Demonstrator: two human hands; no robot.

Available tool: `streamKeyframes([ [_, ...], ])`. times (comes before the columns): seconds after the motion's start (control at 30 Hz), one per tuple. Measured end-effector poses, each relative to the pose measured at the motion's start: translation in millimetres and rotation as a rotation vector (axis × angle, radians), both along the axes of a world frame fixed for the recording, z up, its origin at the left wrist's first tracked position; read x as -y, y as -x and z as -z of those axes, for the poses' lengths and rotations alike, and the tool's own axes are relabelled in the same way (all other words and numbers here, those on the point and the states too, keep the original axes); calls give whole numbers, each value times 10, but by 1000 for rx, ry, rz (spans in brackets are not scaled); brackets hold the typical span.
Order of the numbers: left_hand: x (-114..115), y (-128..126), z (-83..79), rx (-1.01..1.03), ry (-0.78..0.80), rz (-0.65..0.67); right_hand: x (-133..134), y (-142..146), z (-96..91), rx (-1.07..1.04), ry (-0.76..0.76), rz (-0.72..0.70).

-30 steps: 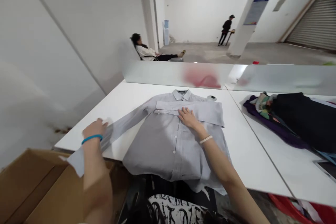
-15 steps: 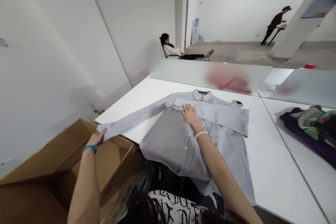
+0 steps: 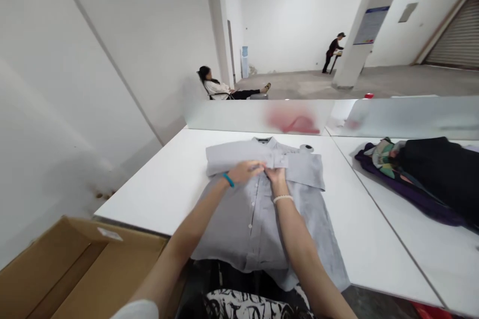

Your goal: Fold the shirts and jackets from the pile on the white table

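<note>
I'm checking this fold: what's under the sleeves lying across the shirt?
The chest of the shirt lies under the sleeves, so any buttons there cannot be seen. Your left hand and right hand rest on top, hiding part of the sleeves.

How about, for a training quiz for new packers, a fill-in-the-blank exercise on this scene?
The left hand has a ____ band at its wrist.
The right hand has a white beaded ____ at its wrist.
The grey button-up shirt lies on a white ____.
The open box at lower left is made of ____.

Missing words: blue; bracelet; table; cardboard.
</note>
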State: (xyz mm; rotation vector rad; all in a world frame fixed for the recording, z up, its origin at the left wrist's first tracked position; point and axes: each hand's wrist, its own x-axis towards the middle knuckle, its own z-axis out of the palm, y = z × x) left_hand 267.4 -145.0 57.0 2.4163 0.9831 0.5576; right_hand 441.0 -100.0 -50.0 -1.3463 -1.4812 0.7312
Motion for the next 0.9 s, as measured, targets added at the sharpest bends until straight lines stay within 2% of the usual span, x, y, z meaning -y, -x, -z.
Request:
streamKeyframes([
  [0.1, 37, -17, 591, -22, -39, -74, 1, -98, 2, -81, -9, 106],
  [0.13, 34, 39, 730, -20, -58, -119, -4, -106, -11, -75, -8, 99],
  [0.2, 10, 178, 905, -11, -95, -198, -22, -109, -60, -58, -6, 62],
  [0.3, -62, 336, 1005, 8, -178, -389, -49, -145, -154, -45, 10, 18],
  [0.43, -201, 414, 1079, -72, -240, -689, -6, -341, -213, -150, 40, 34],
  [0.5, -268, 441, 1114, -111, -209, -753, 61, -475, -203, -293, 46, 76],
  [0.57, -303, 469, 1128, -71, -220, -772, 139, -593, -191, -594, 9, 128],
  [0.63, -274, 478, 1119, 36, -261, -672, 204, -675, -205, -1002, -60, 151],
  [0.7, -168, 429, 1099, 110, -265, -480, 243, -715, -268, -1298, -113, 139],
  [0.83, 129, 99, 1102, 57, -138, -58, 245, -654, -560, -1519, -103, 70],
  [0.9, 169, -82, 1112, 28, -68, 77, 229, -559, -757, -1569, -79, 22],
])
